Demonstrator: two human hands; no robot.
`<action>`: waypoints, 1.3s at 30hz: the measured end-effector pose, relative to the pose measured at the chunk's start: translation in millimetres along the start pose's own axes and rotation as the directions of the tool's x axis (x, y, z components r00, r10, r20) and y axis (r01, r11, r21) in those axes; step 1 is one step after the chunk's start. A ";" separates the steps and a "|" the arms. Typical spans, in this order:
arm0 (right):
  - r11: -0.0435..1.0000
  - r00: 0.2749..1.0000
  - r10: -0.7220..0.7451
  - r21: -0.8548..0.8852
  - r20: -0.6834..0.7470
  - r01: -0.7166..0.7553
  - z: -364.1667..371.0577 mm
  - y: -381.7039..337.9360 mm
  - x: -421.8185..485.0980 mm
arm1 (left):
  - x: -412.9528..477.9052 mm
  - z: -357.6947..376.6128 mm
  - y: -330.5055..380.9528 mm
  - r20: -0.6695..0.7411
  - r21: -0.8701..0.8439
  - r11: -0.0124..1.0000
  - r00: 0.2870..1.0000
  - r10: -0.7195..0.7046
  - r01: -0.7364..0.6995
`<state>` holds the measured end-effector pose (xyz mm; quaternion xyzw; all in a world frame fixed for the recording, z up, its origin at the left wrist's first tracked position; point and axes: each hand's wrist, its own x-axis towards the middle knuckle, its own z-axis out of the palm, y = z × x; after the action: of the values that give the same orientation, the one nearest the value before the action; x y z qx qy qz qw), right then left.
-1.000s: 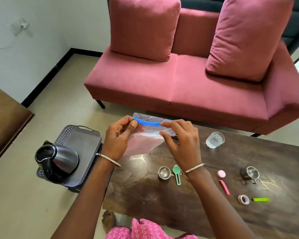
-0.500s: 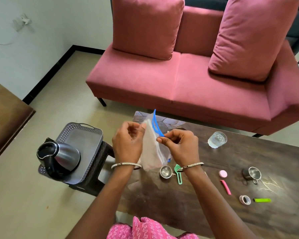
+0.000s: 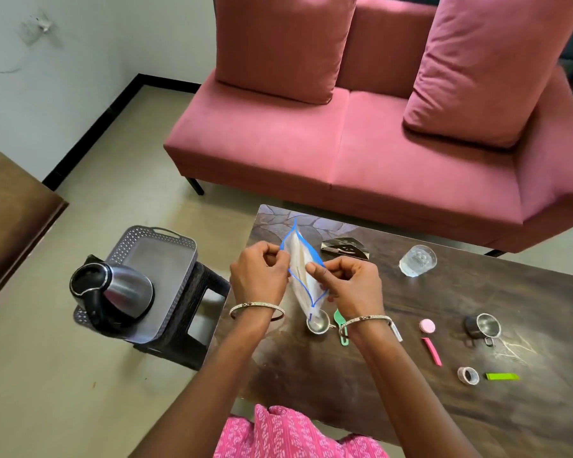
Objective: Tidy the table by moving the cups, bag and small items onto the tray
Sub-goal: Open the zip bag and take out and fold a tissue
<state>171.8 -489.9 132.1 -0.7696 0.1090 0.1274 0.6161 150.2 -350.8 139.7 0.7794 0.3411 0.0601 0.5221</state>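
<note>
Bag (image 3: 301, 269) held above the table's (image 3: 344, 375) left end; left hand (image 3: 258, 276) and right hand (image 3: 353, 285) each pinch one side of its blue rim, mouth spread. Thin, limp, likely slippery plastic: best gripped at the stiffer rim. Tray (image 3: 166, 239) lies left.

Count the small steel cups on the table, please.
2. One steel cup stands under the lower end of the held bag; a second steel cup sits further right, past the pink lid. Others may be hidden.

A thin silver left-wrist bangle (image 3: 256, 308) and a matching right-wrist bangle (image 3: 366, 320) are worn. A pink white-flecked garment (image 3: 288, 434) is seen at the table (image 3: 328, 375) edge.
</note>
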 end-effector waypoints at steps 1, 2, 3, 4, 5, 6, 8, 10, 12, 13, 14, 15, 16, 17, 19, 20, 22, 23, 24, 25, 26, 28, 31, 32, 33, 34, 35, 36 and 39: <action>0.999 0.999 -0.007 -0.039 -0.043 0.005 -3.1 2.1 2.0 | 1.1 -0.8 -1.1 -0.001 0.046 0.999 1.000 0.026 -0.026; 0.996 0.997 -0.026 -0.087 -0.078 0.019 -5.6 3.7 4.2 | 2.2 -1.7 -1.6 0.005 0.079 0.996 0.999 0.049 -0.049; 0.990 0.992 -0.059 -0.135 -0.107 0.044 -7.0 4.7 5.8 | 3.0 -2.2 -1.8 0.018 0.092 0.994 0.998 0.064 -0.065; 0.978 0.985 -0.110 -0.191 -0.133 0.083 -7.5 4.9 6.3 | 3.7 -2.3 -1.8 0.034 0.095 0.993 0.997 0.072 -0.075; 0.953 0.969 -0.191 -0.266 -0.159 0.144 -7.4 5.0 6.8 | 4.3 -1.8 -1.7 0.048 0.103 0.991 0.996 0.080 -0.084; 0.903 0.936 -0.306 -0.365 -0.175 0.227 -6.9 5.6 6.9 | 4.4 -1.2 -1.1 0.057 0.121 0.988 0.994 0.090 -0.097; 0.707 0.808 -0.578 -0.563 -0.113 0.428 -2.4 6.5 6.0 | 3.1 0.6 1.1 0.066 0.174 0.976 0.990 0.122 -0.132; 0.455 0.635 -0.769 -0.634 0.075 0.626 3.9 6.6 4.0 | 1.3 3.0 4.5 0.083 0.215 0.961 0.984 0.159 -0.173; 0.282 0.502 -0.829 -0.591 0.247 0.756 9.0 7.4 3.2 | 1.2 4.0 7.3 0.101 0.282 0.935 0.976 0.194 -0.215; 0.233 0.471 -0.825 -0.569 0.314 0.788 9.6 6.8 3.8 | 2.1 3.2 8.1 0.109 0.314 0.920 0.972 0.210 -0.234; 0.198 0.468 -0.797 -0.567 0.382 0.799 9.4 5.9 5.6 | 3.4 1.8 9.1 0.117 0.332 0.911 0.969 0.218 -0.245; 0.181 0.505 -0.724 -0.577 0.470 0.796 8.8 5.2 8.9 | 4.9 0.1 9.8 0.129 0.329 0.910 0.967 0.220 -0.251; 0.182 0.578 -0.597 -0.608 0.556 0.773 6.8 3.7 12.2 | 6.0 -1.5 10.3 0.144 0.307 0.917 0.965 0.219 -0.254; 0.187 0.657 -0.431 -0.650 0.619 0.736 5.6 1.9 15.7 | 6.8 -2.4 10.4 0.162 0.278 0.926 0.963 0.216 -0.255; 0.226 0.742 -0.209 -0.707 0.637 0.670 5.1 -0.8 18.5 | 6.1 -2.5 11.6 0.197 0.241 0.932 0.954 0.224 -0.269; 0.288 0.765 -0.186 -0.710 0.616 0.642 5.7 -2.3 17.7 | 5.8 -1.9 12.2 0.206 0.251 0.924 0.949 0.240 -0.288; 0.522 0.815 -0.236 -0.638 0.530 0.566 7.0 -4.6 13.9 | 6.9 -1.0 13.2 0.206 0.308 0.889 0.936 0.286 -0.340; 0.666 0.847 -0.237 -0.555 0.477 0.499 7.2 -4.8 12.1 | 7.5 -1.1 13.6 0.200 0.331 0.874 0.932 0.304 -0.356; 0.795 0.875 -0.197 -0.450 0.442 0.407 7.0 -5.5 10.4 | 7.5 -1.1 14.0 0.198 0.344 0.865 0.929 0.313 -0.365; 0.895 0.891 -0.132 -0.333 0.434 0.295 6.5 -6.5 8.2 | 7.9 -0.8 13.0 0.201 0.348 0.858 0.924 0.325 -0.377; 0.957 0.892 -0.071 -0.222 0.447 0.187 6.1 -7.5 5.7 | 6.7 -1.3 13.1 0.213 0.342 0.856 0.920 0.330 -0.387; 0.999 0.871 -0.003 -0.044 0.492 0.028 4.1 -8.6 2.9 | 6.3 -2.9 12.9 0.274 0.215 0.899 0.907 0.319 -0.381; 0.993 0.828 0.020 0.084 0.560 -0.081 -5.2 -9.0 2.9 | 9.8 -11.5 9.7 0.380 -0.237 0.963 0.900 0.214 -0.129; 0.989 0.816 0.014 0.113 0.578 -0.097 -9.4 -8.6 3.7 | 13.5 -15.3 5.6 0.314 -0.324 0.944 0.934 0.171 -0.064; 0.985 0.806 0.006 0.137 0.591 -0.107 -13.7 -8.0 4.7 | 19.3 -18.8 -0.5 0.178 -0.317 0.946 0.976 0.126 -0.064; 0.982 0.798 -0.006 0.156 0.603 -0.110 -17.8 -7.8 5.8 | 26.5 -22.5 -9.5 0.019 -0.232 0.969 0.996 0.089 -0.082; 0.980 0.789 -0.016 0.167 0.614 -0.110 -21.9 -7.4 7.2 | 34.8 -27.9 -21.5 -0.085 -0.147 0.988 0.995 0.045 -0.057; 0.979 0.780 -0.028 0.175 0.625 -0.105 -25.8 -6.8 8.8 | 41.7 -33.6 -33.2 -0.076 -0.140 0.989 0.996 -0.051 0.040; 0.975 0.775 -0.043 0.197 0.630 -0.106 -35.5 -4.6 13.6 | 54.8 -40.2 -67.8 0.475 -0.269 0.785 0.786 -0.396 0.558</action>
<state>188.3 -523.7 139.3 -0.6070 -0.0774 0.3751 0.6963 141.9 -272.1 85.3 0.5382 0.3994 -0.1671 0.7231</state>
